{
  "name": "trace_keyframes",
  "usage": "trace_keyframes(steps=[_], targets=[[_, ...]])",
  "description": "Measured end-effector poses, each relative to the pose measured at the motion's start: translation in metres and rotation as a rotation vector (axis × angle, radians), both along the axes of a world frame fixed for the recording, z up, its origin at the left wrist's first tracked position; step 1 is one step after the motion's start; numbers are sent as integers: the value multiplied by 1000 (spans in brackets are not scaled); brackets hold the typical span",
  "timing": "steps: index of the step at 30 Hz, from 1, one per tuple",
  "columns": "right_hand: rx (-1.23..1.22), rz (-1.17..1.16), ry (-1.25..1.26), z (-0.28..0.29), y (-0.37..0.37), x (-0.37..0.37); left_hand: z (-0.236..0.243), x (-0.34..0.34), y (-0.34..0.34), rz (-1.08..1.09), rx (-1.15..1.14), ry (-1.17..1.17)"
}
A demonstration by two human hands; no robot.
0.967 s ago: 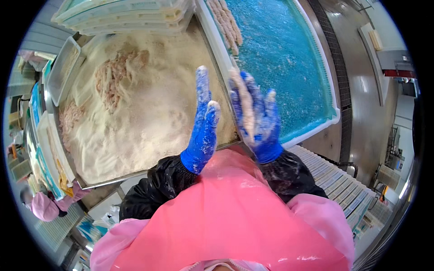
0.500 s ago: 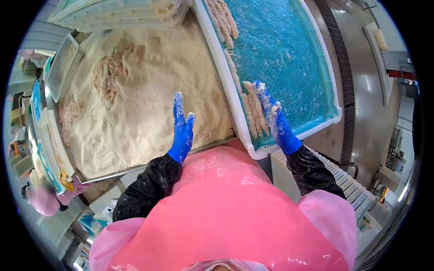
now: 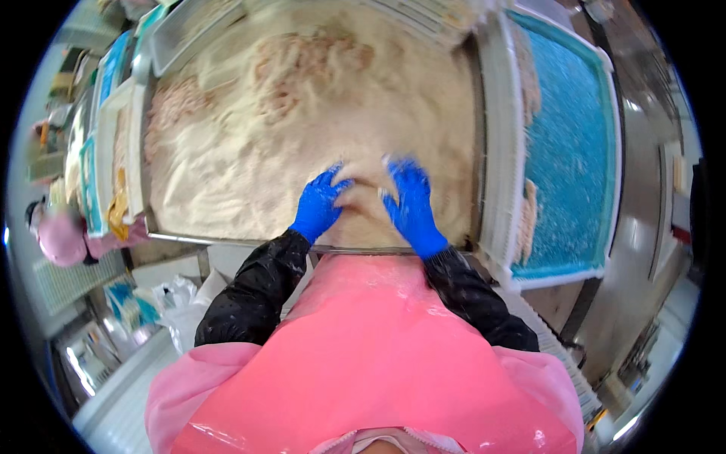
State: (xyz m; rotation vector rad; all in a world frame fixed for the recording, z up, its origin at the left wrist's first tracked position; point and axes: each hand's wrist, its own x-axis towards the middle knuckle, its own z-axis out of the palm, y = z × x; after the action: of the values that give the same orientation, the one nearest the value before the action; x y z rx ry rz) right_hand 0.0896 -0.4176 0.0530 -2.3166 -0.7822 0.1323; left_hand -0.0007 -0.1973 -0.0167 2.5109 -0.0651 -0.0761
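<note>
A pale crumb bed [image 3: 219, 200] lay below my fingers, a blue-lined tray [image 3: 571, 151] to their right, pinkish pieces [image 3: 283, 98] beyond them. My gloved left hand [image 3: 318, 208] had fingers loosely spread; my right hand [image 3: 414, 210], blurred, held its thumb apart.

A powder-filled trough [image 3: 478, 144] and blue-lined tray [image 3: 575, 159] suggest a food-processing room.

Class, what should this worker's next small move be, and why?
Perhaps stretch the right hand forward to the pinkish pieces: it and the left hand are at the pale powder with nothing clearly held, and the blue-lined tray shows coated strips only along its left side.
</note>
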Motion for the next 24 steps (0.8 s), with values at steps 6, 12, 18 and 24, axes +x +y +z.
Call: trace_keyframes(steps=[6, 12, 18, 24], targets=[[262, 122, 78, -121, 79, 26, -17, -40, 67, 412, -406, 16], [206, -34, -192, -86, 195, 98, -24, -38, 73, 481, -596, 12], [-271, 20, -538, -75, 243, 127, -22, -37, 85, 370, -672, 64], [-238, 3, -413, -71, 211, 126, -29, -39, 86, 350, -641, -9]])
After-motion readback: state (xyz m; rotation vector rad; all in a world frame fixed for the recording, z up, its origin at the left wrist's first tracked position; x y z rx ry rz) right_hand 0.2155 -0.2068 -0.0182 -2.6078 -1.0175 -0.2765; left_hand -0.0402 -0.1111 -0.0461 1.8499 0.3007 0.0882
